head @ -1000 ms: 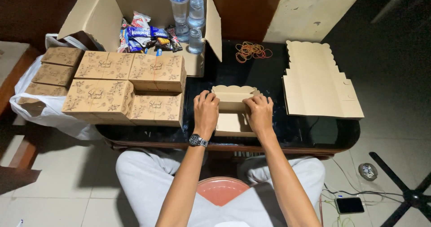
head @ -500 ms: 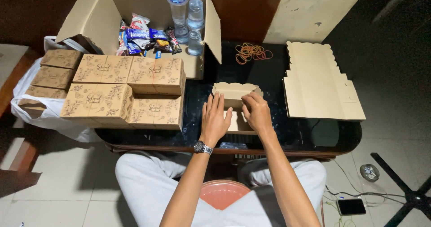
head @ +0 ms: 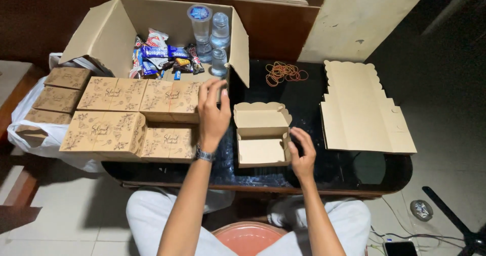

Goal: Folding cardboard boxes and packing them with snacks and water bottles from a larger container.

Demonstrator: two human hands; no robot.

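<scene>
Cardboard is what I'm watching: the small open box (head: 262, 133) now sits alone at frame centre on the dark table (head: 314, 104), lid flap up and empty. Both hands have come off it since a moment ago. My left hand (head: 212, 111) lifts toward the big carton (head: 109, 30) of snacks (fingers loosely spread, holding nothing), while my right hand (head: 302, 152) hovers beside the box, fingers apart. Folding looks done, I judge; filling comes next.

1. An open small box (head: 262, 134) sits on the bench (head: 349, 167), between both hands.
2. Closed boxes (head: 131, 116) are stacked to its left.
3. Flat blanks (head: 362, 109) lie to its right.
4. A carton (head: 106, 33) holding snacks (head: 159, 56) and water cups (head: 210, 33) stands behind; rubber bands (head: 285, 72) lie beside it.
</scene>
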